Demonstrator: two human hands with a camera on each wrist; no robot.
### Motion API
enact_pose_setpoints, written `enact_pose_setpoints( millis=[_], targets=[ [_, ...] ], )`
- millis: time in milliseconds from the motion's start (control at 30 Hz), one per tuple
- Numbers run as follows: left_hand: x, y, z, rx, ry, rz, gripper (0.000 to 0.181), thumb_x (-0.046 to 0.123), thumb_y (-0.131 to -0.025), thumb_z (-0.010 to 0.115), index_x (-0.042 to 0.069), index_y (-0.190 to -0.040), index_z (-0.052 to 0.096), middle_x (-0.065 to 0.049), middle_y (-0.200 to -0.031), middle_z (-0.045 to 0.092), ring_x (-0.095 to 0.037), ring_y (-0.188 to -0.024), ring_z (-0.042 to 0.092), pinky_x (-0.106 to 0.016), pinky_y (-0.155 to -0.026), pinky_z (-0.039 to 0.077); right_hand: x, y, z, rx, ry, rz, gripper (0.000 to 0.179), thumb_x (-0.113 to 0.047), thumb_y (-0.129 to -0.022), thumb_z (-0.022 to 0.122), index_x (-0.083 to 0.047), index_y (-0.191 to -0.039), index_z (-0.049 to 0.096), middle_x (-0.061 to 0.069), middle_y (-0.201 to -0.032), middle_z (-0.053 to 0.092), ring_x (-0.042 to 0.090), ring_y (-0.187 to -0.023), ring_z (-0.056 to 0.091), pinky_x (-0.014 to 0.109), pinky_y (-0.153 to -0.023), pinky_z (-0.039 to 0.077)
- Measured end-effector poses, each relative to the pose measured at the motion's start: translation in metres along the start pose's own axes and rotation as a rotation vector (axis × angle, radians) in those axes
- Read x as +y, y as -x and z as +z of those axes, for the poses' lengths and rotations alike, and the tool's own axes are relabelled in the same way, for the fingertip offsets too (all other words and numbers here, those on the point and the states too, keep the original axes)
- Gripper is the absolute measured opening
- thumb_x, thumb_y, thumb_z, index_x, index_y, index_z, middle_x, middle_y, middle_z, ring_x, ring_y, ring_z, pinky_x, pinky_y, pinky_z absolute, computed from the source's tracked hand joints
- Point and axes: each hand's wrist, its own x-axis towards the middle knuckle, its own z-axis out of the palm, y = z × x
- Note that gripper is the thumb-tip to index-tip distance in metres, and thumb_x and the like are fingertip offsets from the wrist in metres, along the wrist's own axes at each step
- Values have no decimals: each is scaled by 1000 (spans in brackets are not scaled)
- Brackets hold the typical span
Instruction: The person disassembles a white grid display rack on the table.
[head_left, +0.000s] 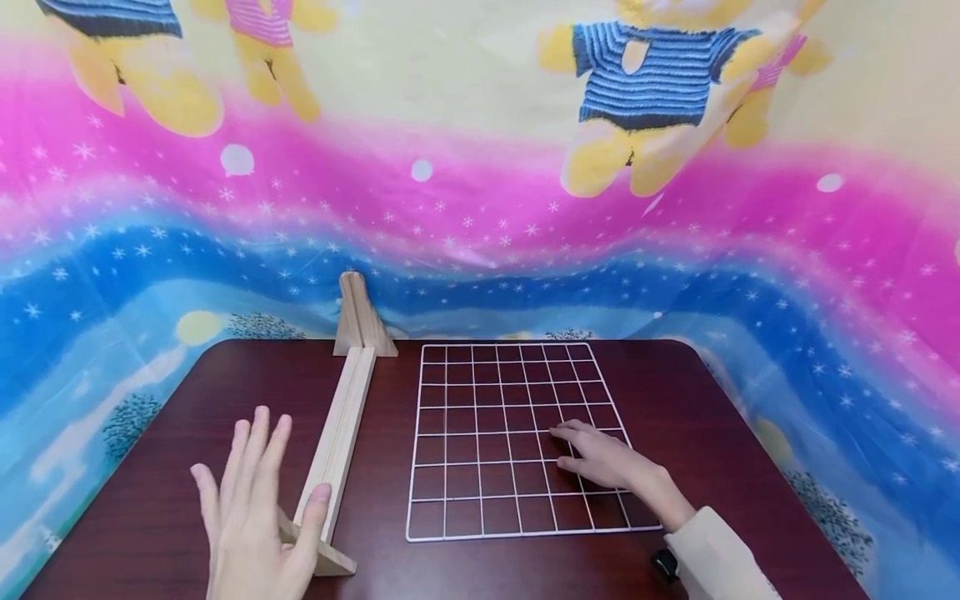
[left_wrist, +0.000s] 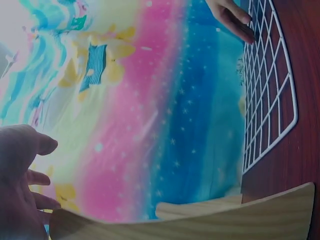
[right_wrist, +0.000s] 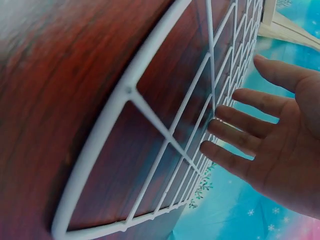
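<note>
A wooden stand lies along the left part of the table, with a long grooved rail joining two flared end pieces. The far end piece stands upright; the near one is partly hidden behind my left hand. That hand is raised with its fingers spread and straight, holding nothing. In the left wrist view the end piece passes right by its fingertips. A white wire grid panel lies flat to the right of the stand. Over its right side my right hand reaches, fingers extended; the right wrist view shows its palm bare.
The dark red-brown tabletop has rounded far corners. A patterned cloth with bears and snowflakes hangs behind and along both sides. A small black object shows beside the right sleeve.
</note>
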Motion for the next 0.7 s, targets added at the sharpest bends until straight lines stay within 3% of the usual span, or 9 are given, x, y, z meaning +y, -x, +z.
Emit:
enact_pose_setpoints(
  millis=[133, 400, 533, 700],
  targets=[
    [8, 2, 1, -36, -73, 44, 70, 57, -98, 39, 8, -148, 38, -13, -155, 30, -30, -144, 18, -63, -109, -1, -2, 0, 3, 82, 32, 11, 46, -20, -94, 64, -1, -135, 54, 20, -135, 49, 37, -123, 48, 53, -92, 44],
    [25, -3, 6, -134, -144, 87, 73, 60, -98, 30, 11, -152, 30, -11, -159, 19, -31, -146, 13, -62, -110, 1, -7, -1, 7, 360, 92, 84, 51, -31, -93, 65, -3, -135, 55, 25, -136, 48, 45, -123, 45, 59, -92, 42],
    [29, -10, 16, -229, -149, 41, 68, 54, -100, 37, 17, -155, 23, -9, -161, 12, -30, -146, 10, -55, -113, 2, -13, 2, 11, 429, 120, 82, 55, -39, -94, 61, -6, -138, 53, 27, -140, 45, 48, -128, 40, 62, -97, 35],
    [30, -15, 38, -354, -106, -23, 71, 38, -99, 52, 20, -156, 15, -6, -162, 3, -28, -147, 4, -51, -113, 0, -23, 5, 15, 426, 143, 88, 60, -44, -95, 57, -9, -143, 48, 27, -147, 37, 48, -133, 33, 63, -102, 29]
  ],
)
